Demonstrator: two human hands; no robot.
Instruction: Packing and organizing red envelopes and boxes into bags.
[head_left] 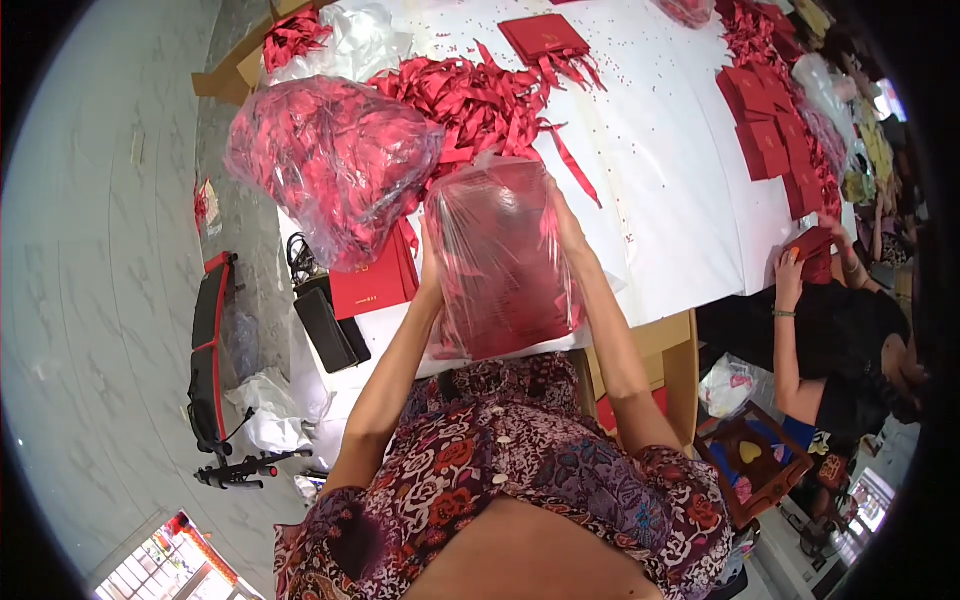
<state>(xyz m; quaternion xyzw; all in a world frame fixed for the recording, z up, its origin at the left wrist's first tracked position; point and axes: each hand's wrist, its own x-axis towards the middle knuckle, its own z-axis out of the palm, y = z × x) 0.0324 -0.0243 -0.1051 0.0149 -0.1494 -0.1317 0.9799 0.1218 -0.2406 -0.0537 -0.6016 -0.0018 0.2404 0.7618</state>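
Observation:
In front of my body, at the table's near edge, I hold a clear plastic bag (505, 270) packed with a stack of flat red pieces. My left hand (431, 268) presses against its left side and my right hand (568, 222) is around its upper right side. The fingers of both are partly hidden by the bag. Left of it lie red paper bags (372, 288), partly under a large clear sack (330, 160) stuffed with red ribbon. A loose heap of red ribbons (465, 100) spreads just beyond the bag I hold.
The white-covered table (660, 230) carries a stack of red bags (545, 40) at the back and more red bags (765, 125) on the right. A black case (332, 330) lies by the left edge. Another person's hand (790, 268) works at the right.

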